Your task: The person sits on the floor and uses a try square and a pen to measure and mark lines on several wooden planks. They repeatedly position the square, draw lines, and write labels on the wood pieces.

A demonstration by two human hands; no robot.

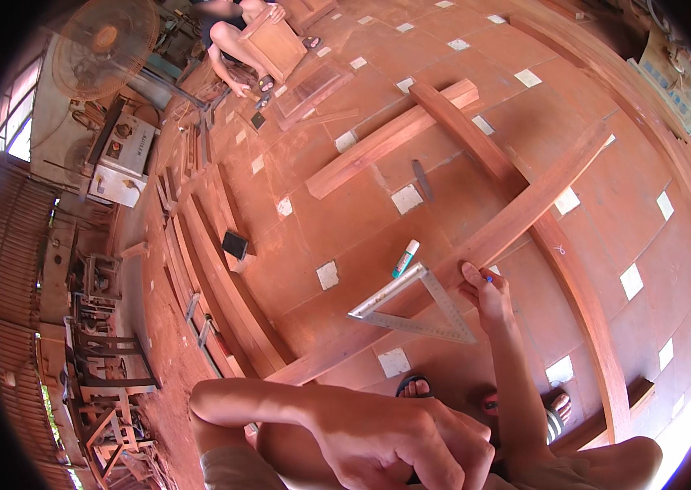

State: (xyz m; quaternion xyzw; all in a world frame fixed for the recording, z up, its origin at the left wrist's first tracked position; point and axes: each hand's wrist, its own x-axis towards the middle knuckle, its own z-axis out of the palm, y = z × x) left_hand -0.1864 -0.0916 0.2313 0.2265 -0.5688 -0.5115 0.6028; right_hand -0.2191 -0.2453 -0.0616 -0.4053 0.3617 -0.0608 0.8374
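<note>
Where the reddish hardwood beams cross on the tiled floor (345, 269), a long smooth plank (517, 220) runs diagonally, its grain warm and matte. Flat on it lies a triangular metal square (419, 306), grey and ruled along its edges, just left of the right hand (483, 292). That hand rests on the plank with fingers curled narrow, pinching a small blue-tipped marker (too small to make out fully). Nearer the body, the left hand (394, 441) hangs loosely half-closed over the knee, holding nothing I can see. Beyond the square lies a white-and-teal tube (404, 259); farther off, a dark flat blade (421, 180) and a black block (234, 244). Another person (235, 41) sits well apart with a wooden box.
</note>
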